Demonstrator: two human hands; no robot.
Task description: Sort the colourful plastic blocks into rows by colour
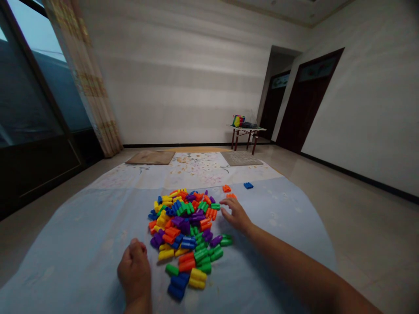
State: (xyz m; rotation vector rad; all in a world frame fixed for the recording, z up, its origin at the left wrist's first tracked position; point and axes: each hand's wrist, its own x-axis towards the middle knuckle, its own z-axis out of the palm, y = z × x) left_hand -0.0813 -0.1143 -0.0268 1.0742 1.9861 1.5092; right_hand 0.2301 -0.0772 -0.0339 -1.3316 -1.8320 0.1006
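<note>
A heap of plastic building blocks (pixel 183 222) in purple, green, orange, yellow and blue lies on the cloth-covered table. My right hand (pixel 236 214) reaches to the heap's far right side, fingers apart, with its fingertips close to a green block (pixel 215 206). An orange block (pixel 231 196) shows just behind that hand, partly covered by it. To the left of the heap, my left hand (pixel 134 270) is closed in a fist above the cloth. Whatever it holds, if anything, is hidden by the fingers. Nearest to me lie a blue block (pixel 178 285) and a yellow block (pixel 197 278).
Beyond the heap, an orange block (pixel 226 188) and a blue block (pixel 248 185) lie apart on the light blue tablecloth (pixel 81 235). Two mats (pixel 150 157) rest at the table's far edge. A small folding table (pixel 247 129) holding a colourful bag stands by the wall.
</note>
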